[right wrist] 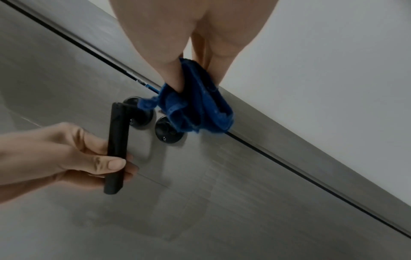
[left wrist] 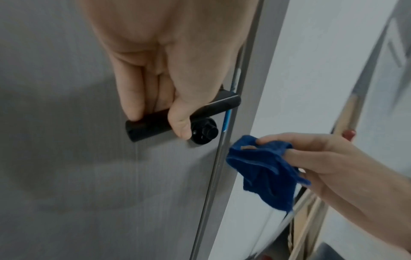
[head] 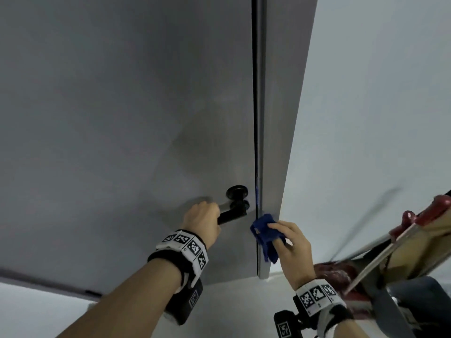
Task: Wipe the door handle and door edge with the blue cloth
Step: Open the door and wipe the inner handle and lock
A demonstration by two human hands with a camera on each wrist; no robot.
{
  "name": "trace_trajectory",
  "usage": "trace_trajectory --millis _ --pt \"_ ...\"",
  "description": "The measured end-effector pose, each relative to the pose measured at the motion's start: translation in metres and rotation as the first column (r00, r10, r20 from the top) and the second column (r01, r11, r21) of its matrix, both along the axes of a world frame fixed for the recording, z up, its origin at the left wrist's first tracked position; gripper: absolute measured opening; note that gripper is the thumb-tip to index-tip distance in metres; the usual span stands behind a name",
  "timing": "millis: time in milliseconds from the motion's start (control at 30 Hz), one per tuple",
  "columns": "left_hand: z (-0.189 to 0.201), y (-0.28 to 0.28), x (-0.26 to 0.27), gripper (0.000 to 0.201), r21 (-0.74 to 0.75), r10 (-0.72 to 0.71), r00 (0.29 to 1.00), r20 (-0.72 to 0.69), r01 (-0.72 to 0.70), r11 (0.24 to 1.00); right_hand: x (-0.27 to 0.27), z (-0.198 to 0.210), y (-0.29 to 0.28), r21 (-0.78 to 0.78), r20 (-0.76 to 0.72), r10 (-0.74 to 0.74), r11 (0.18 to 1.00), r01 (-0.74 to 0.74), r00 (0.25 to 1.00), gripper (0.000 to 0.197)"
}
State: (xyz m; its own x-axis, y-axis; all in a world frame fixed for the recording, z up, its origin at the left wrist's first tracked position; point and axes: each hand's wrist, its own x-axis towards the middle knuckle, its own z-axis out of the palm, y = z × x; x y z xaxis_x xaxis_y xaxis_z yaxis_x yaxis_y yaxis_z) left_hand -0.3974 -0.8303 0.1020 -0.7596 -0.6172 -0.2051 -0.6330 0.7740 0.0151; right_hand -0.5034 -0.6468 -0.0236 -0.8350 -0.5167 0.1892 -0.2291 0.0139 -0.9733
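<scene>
Head view: lower centre, left hand [head: 203, 217] grips black lever handle [head: 233, 214], likely steadying the grey door [head: 122, 118]; right hand [head: 291, 242] pinches blue cloth [head: 264, 231] vs door edge [head: 262, 142]. Red-and-wood clutter [head: 402, 252], lower right, blurred. L wrist view: thumb wraps lever, centre. R wrist view: cloth overlaps round lock rosette [right wrist: 169, 131], mid-frame.

The flat grey door panel [head: 122, 118] has a matt, faintly brushed grain finish. Its black lever door handle [right wrist: 116, 149] and round black rosettes [right wrist: 167, 131] look like smooth satin-finished metal. The crumpled blue cloth [left wrist: 264, 168] is soft, fuzzy fabric. The white wall [head: 378, 106] looks smooth and matt.
</scene>
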Motion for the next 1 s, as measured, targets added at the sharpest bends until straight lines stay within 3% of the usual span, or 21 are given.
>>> trace_trajectory --millis 233,433,567,667,767,867,1000 --pt "-0.008 0.027 0.027 0.024 0.036 0.099 0.987 -0.126 -0.095 0.995 0.031 0.024 0.069 0.008 0.140 0.039 0.999 -0.040 0.989 0.038" --pt "-0.005 0.077 0.078 0.032 0.037 0.113 0.991 -0.074 -0.110 0.993 0.064 0.059 0.148 -0.004 0.148 0.003 1.000 -0.002 0.989 0.037" --pt "0.011 0.121 0.122 0.033 -0.001 0.061 0.997 0.045 -0.062 0.998 0.084 0.078 0.189 0.000 0.170 0.006 1.000 -0.006 0.985 0.038" --pt "0.030 0.149 0.153 0.050 -0.014 0.019 0.994 0.105 -0.018 1.000 0.094 0.096 0.199 -0.034 0.189 0.021 0.999 -0.015 0.982 0.033" --pt "0.038 0.174 0.180 0.063 0.012 0.060 0.988 0.140 -0.063 0.998 0.102 0.117 0.191 -0.096 0.221 0.038 0.995 -0.017 0.974 0.024" --pt "0.035 0.198 0.195 0.053 0.025 0.097 0.994 0.049 -0.098 0.995 0.114 0.150 0.174 -0.192 0.169 0.105 0.979 -0.071 0.980 0.025" --pt "0.032 0.235 0.207 0.040 0.015 0.168 0.981 0.101 -0.170 0.985 0.137 0.202 0.166 -0.341 0.014 0.260 0.909 -0.240 0.966 0.026"
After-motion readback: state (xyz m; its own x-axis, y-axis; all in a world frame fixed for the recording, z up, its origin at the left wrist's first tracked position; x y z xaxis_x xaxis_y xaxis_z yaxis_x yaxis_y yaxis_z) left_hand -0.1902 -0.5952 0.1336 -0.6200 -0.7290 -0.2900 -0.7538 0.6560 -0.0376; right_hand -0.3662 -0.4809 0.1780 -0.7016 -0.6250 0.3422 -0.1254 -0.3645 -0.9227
